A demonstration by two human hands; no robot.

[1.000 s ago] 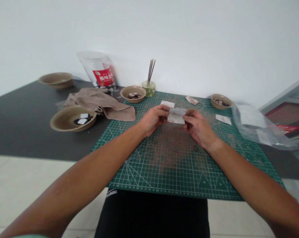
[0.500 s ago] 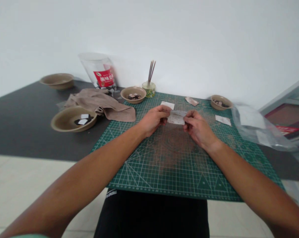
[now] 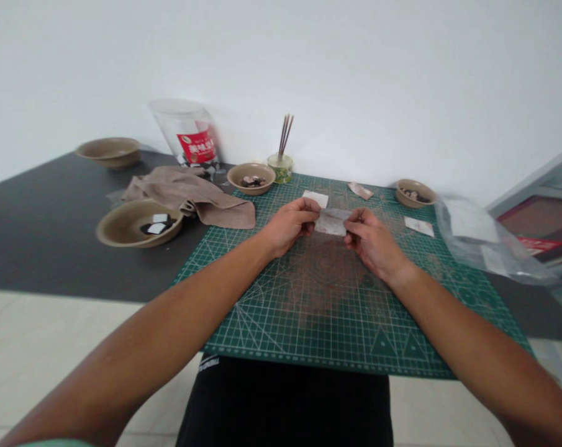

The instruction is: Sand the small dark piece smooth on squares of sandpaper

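Observation:
A small, whitish, smudged sheet like paper or thin cloth (image 3: 331, 222) is stretched between my two hands, above the green cutting mat (image 3: 271, 310). My left hand (image 3: 290, 226) is closed, pinching the sheet's left edge between thumb and fingers. At its right edge my right hand (image 3: 370, 239) is closed on it in the same way. Just behind my left hand lies a white square piece (image 3: 316, 198) on the mat. Brown dust stains the mat below the sheet.
A bowl of dark and pale bits (image 3: 251, 179) and a green patterned tin with sticks (image 3: 281, 166) stand behind. Left are a brown cloth (image 3: 187, 189), a bowl (image 3: 126, 233), another bowl (image 3: 110, 152) and a clear tub (image 3: 187, 133). Right are a small bowl (image 3: 415, 197) and a plastic bag (image 3: 480, 236).

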